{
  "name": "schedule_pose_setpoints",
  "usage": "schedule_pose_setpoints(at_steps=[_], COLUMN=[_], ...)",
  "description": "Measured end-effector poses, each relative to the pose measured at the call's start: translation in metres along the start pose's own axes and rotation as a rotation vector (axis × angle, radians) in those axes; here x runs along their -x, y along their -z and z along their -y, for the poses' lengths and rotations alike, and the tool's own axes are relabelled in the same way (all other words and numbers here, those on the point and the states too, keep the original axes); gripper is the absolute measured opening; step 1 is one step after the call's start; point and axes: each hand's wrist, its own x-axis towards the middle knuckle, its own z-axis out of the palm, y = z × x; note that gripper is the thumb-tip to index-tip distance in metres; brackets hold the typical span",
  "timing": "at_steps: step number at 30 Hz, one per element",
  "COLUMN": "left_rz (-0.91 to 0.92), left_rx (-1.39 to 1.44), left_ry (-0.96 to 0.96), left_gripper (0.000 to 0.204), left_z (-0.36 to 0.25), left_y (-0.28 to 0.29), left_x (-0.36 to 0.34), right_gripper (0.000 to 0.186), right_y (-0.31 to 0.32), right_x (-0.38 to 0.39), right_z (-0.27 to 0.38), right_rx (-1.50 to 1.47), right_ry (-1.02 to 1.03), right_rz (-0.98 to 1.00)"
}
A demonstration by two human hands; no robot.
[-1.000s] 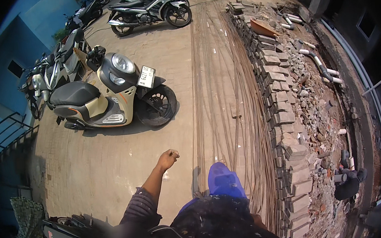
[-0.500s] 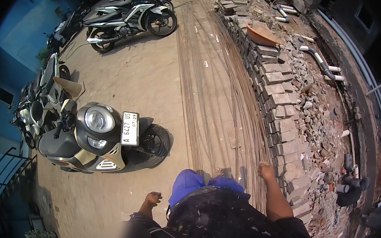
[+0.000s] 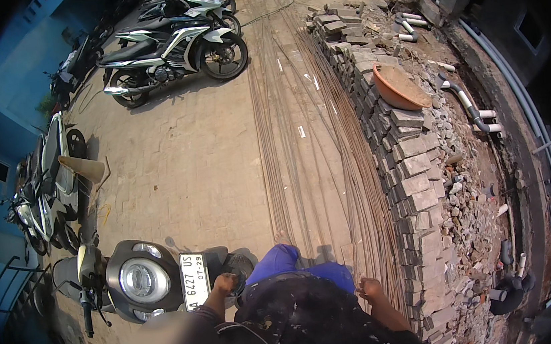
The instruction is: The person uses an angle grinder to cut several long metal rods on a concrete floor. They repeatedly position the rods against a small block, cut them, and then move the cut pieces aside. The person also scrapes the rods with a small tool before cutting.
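Observation:
I am on a paved yard, with a bare foot [image 3: 283, 237] showing ahead of my blue trousers [image 3: 275, 263]. My left hand [image 3: 225, 285] hangs beside the front wheel of a dark scooter [image 3: 143, 280], its fingers curled in and nothing seen in them. On the other side, my right hand [image 3: 370, 289] is loosely closed and appears bare of any object, above long thin steel rods [image 3: 365, 196]. The rods run lengthwise along the paving, next to a long stack of grey paving blocks [image 3: 417, 177].
An orange basin [image 3: 401, 88] sits on the blocks. Rubble [image 3: 467, 205] and grey-and-white pipes [image 3: 466, 98] lie right of them. Motorcycles [image 3: 176, 58] stand at the far left, with a worn cone [image 3: 84, 168] by another parked one [image 3: 48, 182].
I have moved forward along the rods, and the scooter is now beside my left hand. Both arms have swung; my right hand is now closer to my body. The other foot is in front.

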Motion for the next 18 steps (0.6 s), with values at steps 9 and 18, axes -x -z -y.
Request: schedule_pose_setpoints(at_steps=[9, 18], left_rz=[-0.273, 0.021], left_rx=[-0.343, -0.778], left_ry=[-0.137, -0.117], left_gripper=[0.029, 0.036], left_z=[-0.384, -0.444], left_y=[0.084, 0.060], left_x=[-0.202, -0.358], right_gripper=[0.030, 0.030], right_y=[-0.066, -0.138], right_x=[-0.031, -0.184], right_z=[0.039, 0.221], right_rx=[-0.278, -0.348], right_ry=[-0.197, -0.127], right_rz=[-0.112, -0.056])
